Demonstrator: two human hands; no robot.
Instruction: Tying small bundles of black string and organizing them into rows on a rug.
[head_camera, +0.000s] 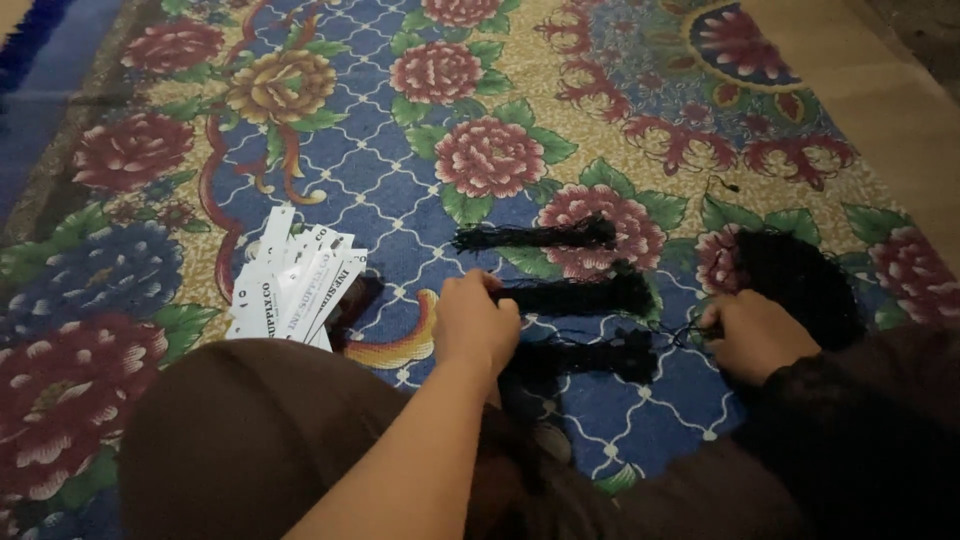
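Note:
On a flowered carpet lie three black thread bundles side by side: a far bundle (535, 236), a middle bundle (585, 296) and a near bundle (590, 358). My left hand (475, 322) rests closed on the left end of the middle bundle. At the edge of a loose heap of black thread (800, 280) my right hand (755, 335) pinches thin black strands. A thin strand runs from that hand toward the near bundle.
A fanned stack of white paper tags (290, 285) lies on the carpet (330, 150) to the left, over a dark object. My brown-clad knee (250, 440) fills the lower left. A bare tan floor (880, 80) shows at the upper right.

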